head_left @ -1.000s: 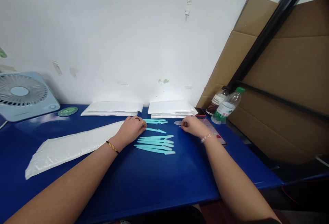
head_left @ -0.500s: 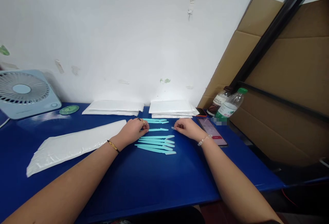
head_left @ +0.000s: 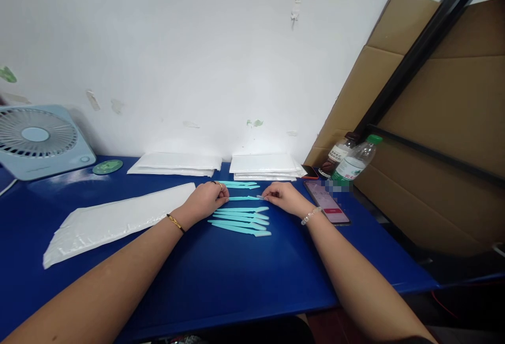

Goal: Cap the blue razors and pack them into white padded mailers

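**Two pinches, one straight line!**

Here's the blue desk, and on its left half a long white packet slants up toward the back edge. Over the middle, both hands are in close: left hand on one side, right hand facing it, nearer the desk's right edge. Between them, what a line-up! Several loose sticks fan out on the front-edge side, and a rear pair lies on the back-edge side.

And in the gap, the one that counts: the held stick, turquoise, its handle end pinched in the left grip, fingers closed. From there it points straight right, long axis just about parallel to the back edge. The left is the nearer hand, right on it; the other waits at the tip, its grip pinched on a small clear piece. Piece and tip are in line, end to end; whether the piece sits over the tip or merely against it, too small to call!
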Demonstrator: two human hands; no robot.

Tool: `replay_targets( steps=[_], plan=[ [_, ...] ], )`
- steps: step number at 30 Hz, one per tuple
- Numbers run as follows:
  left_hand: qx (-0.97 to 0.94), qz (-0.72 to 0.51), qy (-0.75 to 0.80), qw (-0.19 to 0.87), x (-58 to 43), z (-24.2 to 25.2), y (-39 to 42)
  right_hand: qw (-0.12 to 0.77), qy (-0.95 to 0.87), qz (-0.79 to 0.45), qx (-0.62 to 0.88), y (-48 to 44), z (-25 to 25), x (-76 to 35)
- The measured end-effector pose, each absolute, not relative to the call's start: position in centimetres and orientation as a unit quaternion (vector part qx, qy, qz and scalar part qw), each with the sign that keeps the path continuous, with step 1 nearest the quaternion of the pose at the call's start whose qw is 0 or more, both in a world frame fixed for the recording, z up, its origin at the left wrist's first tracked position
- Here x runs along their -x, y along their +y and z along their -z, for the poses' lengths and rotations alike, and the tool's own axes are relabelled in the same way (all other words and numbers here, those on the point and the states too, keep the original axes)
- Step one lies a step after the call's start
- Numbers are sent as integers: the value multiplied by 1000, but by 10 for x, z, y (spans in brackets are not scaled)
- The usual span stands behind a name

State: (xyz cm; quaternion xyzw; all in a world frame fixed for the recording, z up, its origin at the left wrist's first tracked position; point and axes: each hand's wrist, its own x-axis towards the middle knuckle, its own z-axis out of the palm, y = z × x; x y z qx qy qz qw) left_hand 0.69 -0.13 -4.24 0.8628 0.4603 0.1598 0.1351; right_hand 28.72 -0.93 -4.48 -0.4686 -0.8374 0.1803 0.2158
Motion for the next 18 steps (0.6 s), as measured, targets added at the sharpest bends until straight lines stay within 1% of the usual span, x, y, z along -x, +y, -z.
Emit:
replay_targets(
  steps=[6, 10, 12, 15, 18],
  plan=[
    [-872, -166, 442, 131, -11, 41, -5, 214, -854, -180, 439, -15, 43, -271],
    [-881, -135, 426, 156, -11, 37, -8, 194, -862, -219, 414, -17, 37, -277],
    [-886, -145, 423, 127, -9, 37, -7, 215, -843, -206, 449, -14, 32, -291],
    [-881, -164, 442, 30, -5, 41, -3, 255, -790, -121, 544, -9, 25, -316],
    [-875, -143, 462, -10, -3, 47, 1, 232, -774, -90, 583, -5, 24, -330]
  ],
)
